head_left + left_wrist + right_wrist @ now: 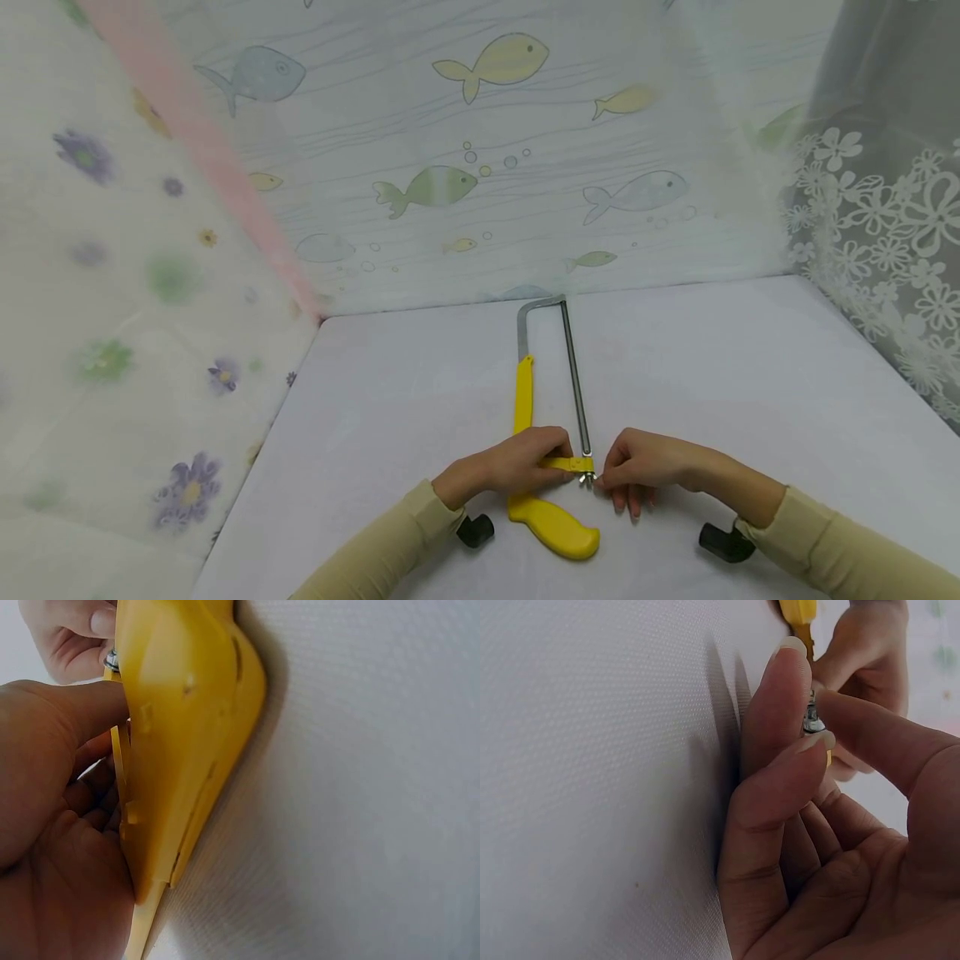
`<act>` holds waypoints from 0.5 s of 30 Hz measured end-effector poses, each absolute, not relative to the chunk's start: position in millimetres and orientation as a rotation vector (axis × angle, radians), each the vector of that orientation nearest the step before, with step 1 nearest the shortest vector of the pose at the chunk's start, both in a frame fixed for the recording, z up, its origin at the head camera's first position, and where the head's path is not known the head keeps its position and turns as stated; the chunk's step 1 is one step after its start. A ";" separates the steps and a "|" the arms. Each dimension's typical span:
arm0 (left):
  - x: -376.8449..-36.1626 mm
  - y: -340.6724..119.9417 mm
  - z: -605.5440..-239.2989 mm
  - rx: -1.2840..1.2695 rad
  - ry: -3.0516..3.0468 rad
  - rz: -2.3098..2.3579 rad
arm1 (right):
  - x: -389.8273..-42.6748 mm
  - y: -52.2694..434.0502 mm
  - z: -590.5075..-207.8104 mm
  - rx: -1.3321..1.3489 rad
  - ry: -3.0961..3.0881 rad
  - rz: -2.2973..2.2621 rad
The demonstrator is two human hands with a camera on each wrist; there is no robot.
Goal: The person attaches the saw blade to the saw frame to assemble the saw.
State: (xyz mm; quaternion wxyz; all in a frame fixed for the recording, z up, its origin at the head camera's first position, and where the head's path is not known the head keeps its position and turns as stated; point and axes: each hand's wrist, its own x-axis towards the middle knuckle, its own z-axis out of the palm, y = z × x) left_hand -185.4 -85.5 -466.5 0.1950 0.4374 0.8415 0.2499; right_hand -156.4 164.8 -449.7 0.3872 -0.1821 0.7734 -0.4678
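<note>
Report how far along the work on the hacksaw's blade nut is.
Done: the hacksaw lies flat on the table, blade seated in the frame. In hand: the left hand grips the yellow frame while the right hand pinches the metal nut. Left: whether it's tight can't be told.

Head cam looks fwd/down over the table [750,375] from above, both wrist cams sit v. close at table level facing each other's hand, all three sharing the yellow hacksaw [551,521] by its metal nut [812,720].
</note>
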 end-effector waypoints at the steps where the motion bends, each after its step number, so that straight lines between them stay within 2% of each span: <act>1: -185.4 -85.4 -466.2 1.223 2.359 0.699 | -156.6 165.1 -449.8 -0.466 1.968 -1.193; 15: -184.3 -84.5 -464.1 1.194 2.349 0.710 | -155.6 164.4 -449.3 -0.506 1.930 -1.232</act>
